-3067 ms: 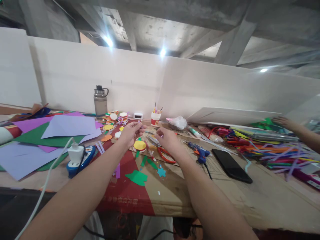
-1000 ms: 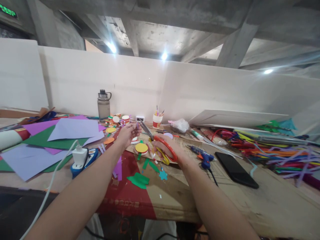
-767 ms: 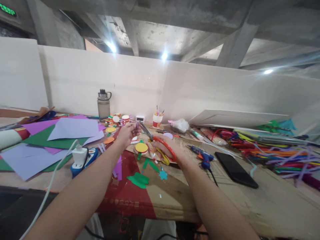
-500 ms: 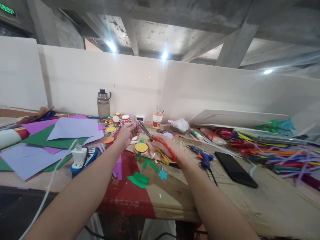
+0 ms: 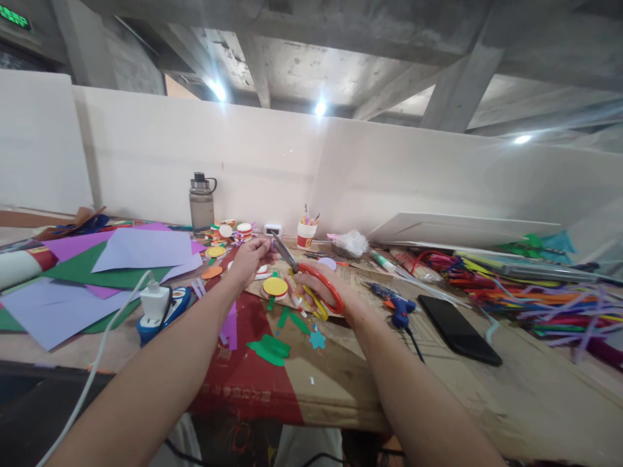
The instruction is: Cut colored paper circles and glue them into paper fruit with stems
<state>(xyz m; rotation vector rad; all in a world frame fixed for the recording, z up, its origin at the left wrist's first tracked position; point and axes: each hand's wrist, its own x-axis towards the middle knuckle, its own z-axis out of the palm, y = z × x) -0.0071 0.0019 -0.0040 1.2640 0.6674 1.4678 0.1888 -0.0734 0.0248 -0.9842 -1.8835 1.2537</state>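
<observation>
My left hand [image 5: 249,261] is closed in a pinch on a small purple paper piece [image 5: 273,244], mostly hidden by the fingertips. My right hand [image 5: 311,284] grips a pair of scissors [image 5: 285,252] with orange and yellow handles. The blades point up and left, their tips right beside the purple piece; whether they touch it I cannot tell. Below the hands lies a round yellow-topped paper piece with a red and white side [image 5: 275,288]. Green paper scraps [image 5: 270,350] and a blue star-like cutout [image 5: 317,338] are nearer to me on the cardboard.
Purple and green sheets [image 5: 146,251] and a power strip with a charger [image 5: 163,311] are at left. A bottle [image 5: 201,206] and a pencil cup [image 5: 306,235] stand behind. To the right lie a glue gun [image 5: 398,307], a phone [image 5: 457,329] and many pipe cleaners [image 5: 530,292].
My left hand has shifted slightly right with the purple piece. The scissors' tips have moved slightly right and up. Everything else on the table stays in place.
</observation>
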